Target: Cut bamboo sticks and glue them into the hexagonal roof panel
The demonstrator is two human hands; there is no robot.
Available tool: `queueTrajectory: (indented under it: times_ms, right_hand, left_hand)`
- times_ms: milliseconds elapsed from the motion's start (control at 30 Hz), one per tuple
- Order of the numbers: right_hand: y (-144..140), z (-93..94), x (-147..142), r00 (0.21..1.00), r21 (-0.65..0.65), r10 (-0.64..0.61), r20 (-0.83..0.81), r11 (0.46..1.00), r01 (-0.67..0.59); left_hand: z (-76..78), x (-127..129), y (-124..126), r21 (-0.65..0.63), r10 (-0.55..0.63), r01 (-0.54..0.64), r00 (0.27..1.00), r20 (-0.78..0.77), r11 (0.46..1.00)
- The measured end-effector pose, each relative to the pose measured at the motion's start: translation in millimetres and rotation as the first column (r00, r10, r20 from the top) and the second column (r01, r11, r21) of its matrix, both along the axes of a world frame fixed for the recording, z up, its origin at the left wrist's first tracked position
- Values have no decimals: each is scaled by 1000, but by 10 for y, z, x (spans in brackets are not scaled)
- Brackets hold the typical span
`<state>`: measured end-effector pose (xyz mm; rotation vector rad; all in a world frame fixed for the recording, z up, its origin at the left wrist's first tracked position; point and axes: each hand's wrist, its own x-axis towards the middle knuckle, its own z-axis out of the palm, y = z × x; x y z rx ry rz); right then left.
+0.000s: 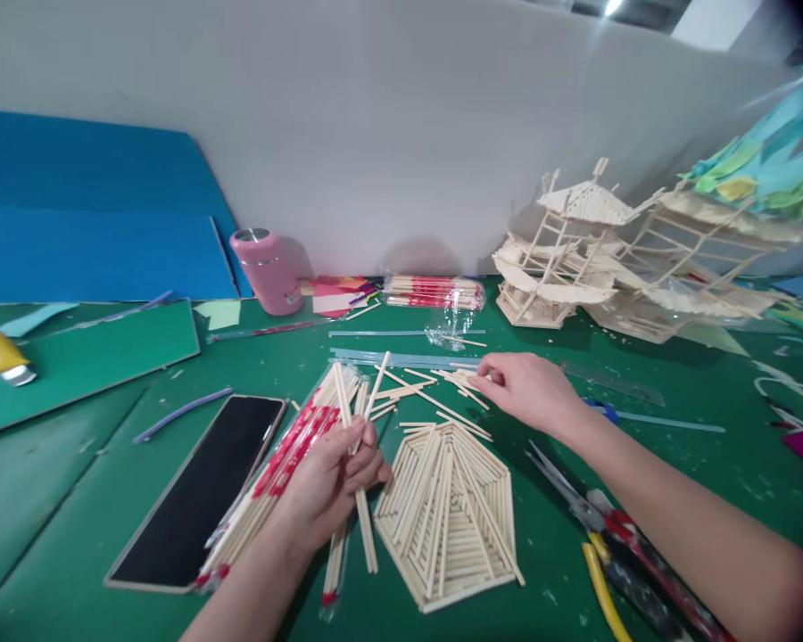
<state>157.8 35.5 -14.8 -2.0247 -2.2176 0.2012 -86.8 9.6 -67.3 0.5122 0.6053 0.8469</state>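
Head view: I see the left hand [335, 481] clenched round a few bare chopsticks [358, 464], held upright off the green mat [73, 499] so they stay sorted beside the wrapped bundle [274, 477]. Right hand [528, 388] reaches out, fingertips pinching at loose sticks [442, 392] just above the flat stick panel [448, 513], which lies between both hands for easy reach.

two hands [331, 481] [525, 388] — one pink cup [268, 270], one phone [201, 490]
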Motion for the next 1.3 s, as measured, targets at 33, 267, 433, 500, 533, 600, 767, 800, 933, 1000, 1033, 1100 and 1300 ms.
queueTrajectory:
  times_ms: [33,267,433,500,533,600,767,800,933,1000,1033,1100,1300]
  right_hand:
    - [-49,31,-25,998,4,21,-59,1000,-21]
    - [-422,-12,-433,501,-175,-38,-865,958,-228]
    - [-489,-41,-652,178,-169,-144,-973,976,-135]
    - [-499,-59,-673,123,-177,-170,-978,983,-50]
    - [-505,-72,-673,94,-192,-189,-977,981,-19]
    - [-521,-100,-660,28,-228,-228,-973,974,8]
    - [-557,-121,-551,-29,-259,-258,-966,966,27]
    - [-566,-125,-509,-10,-255,-255,-967,966,33]
    - [-630,-208,-275,227,-271,-272,-935,962,36]
    - [-682,-279,-147,340,-302,-284,-897,953,-1]
    - [-710,-311,-91,400,-315,-276,-874,948,-33]
    - [-757,-348,-8,550,-335,-232,-802,938,-92]
    - [-748,-249,-9,865,-278,1,-501,947,-162]
  left_hand:
    - [10,-1,-6,10,-2,2,1000,0,1000]
    - [180,80,-101,118,-101,105,994,-42,988]
    - [317,191,-240,114,-199,212,974,-110,971]
    - [356,217,-284,104,-219,232,967,-128,967]
    - [371,224,-301,97,-218,232,966,-136,968]
    - [392,228,-325,78,-205,218,967,-154,973]
    - [421,179,-368,65,-177,202,946,-271,977]
    - [428,161,-378,72,-167,198,937,-305,978]
    - [453,108,-418,80,-135,182,905,-404,980]
    - [446,113,-429,65,-136,176,906,-401,982]
    - [435,125,-429,54,-140,174,912,-385,983]
    - [402,159,-418,30,-149,168,932,-331,985]
    - [254,186,-316,-42,-148,143,979,-138,989]
